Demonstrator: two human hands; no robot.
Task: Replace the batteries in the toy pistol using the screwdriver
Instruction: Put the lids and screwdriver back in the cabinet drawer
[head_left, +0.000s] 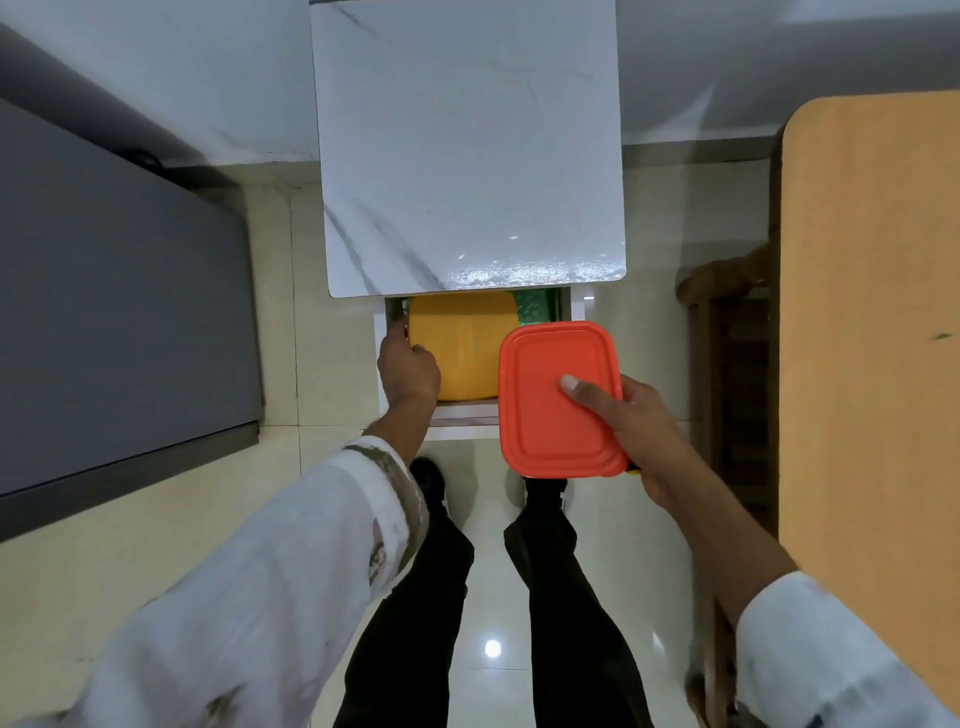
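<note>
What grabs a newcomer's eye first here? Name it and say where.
The orange-red lidded box stands out, gripped by the right hand with the thumb on its lid, over the right side of the open drawer. Beside it, a yellow box lies in that drawer under the white marbled table, with the left hand at the drawer's left edge.

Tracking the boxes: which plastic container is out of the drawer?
The red container, gripped by the right hand; the yellow container sits in the drawer.
</note>
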